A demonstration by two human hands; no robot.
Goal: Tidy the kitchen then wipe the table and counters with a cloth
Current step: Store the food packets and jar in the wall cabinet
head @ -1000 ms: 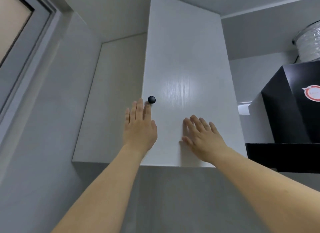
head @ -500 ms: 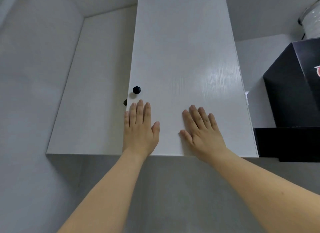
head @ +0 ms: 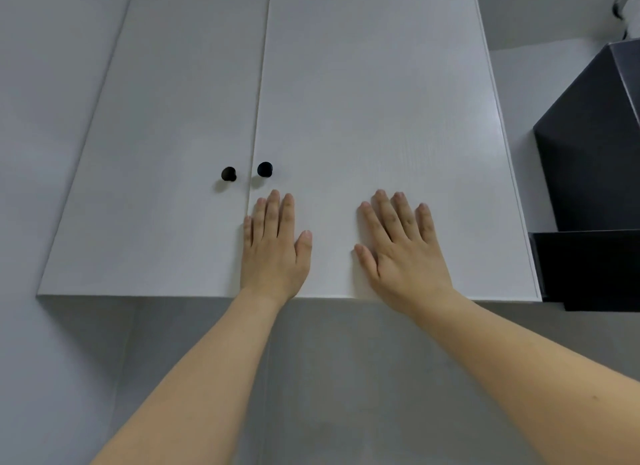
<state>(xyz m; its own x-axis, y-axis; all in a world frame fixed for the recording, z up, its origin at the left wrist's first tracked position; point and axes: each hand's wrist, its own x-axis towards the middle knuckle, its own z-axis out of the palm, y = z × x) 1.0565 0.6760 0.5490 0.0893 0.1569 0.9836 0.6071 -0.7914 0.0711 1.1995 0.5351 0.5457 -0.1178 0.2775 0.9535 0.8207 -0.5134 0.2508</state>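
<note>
A white wall cupboard hangs overhead with two doors. Its right door (head: 374,101) lies flush with the left door (head: 166,153), only a thin gap between them. Each door carries a small black knob: the right knob (head: 265,169) and the left knob (head: 228,173). My left hand (head: 273,250) presses flat on the right door's lower left corner, just below its knob. My right hand (head: 401,250) presses flat on the same door further right. Both hands have straight fingers and hold nothing.
A black range hood (head: 592,187) juts out right of the cupboard, close to my right hand. A ribbed duct (head: 623,4) shows at the top right corner. Grey wall (head: 311,378) runs below the cupboard and at the left.
The right door swung from ajar to flush with the left door under both palms. The left knob came into full view.
</note>
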